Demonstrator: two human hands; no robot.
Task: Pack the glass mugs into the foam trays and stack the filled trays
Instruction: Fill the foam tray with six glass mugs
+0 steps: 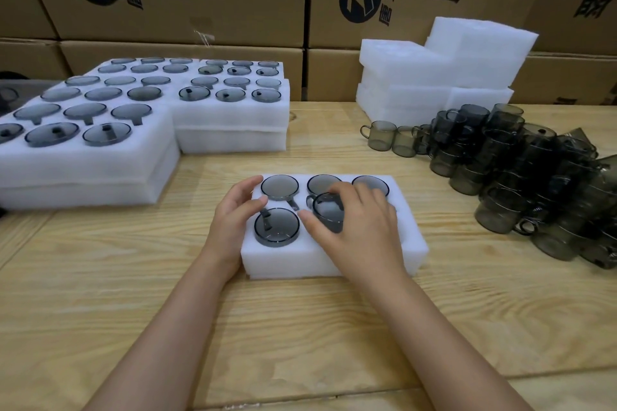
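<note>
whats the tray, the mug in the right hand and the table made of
Tray: soft white foam, matte and faintly fuzzy, with layered edges.
Mug in the right hand: smoky grey and see-through with a glossy rim; it looks like glass, though tinted plastic could look alike.
Table: pale wood planks with clear grain and seams, dull finish, seemingly unvarnished.

Dim, soft focus, bowed wide-angle edges
</note>
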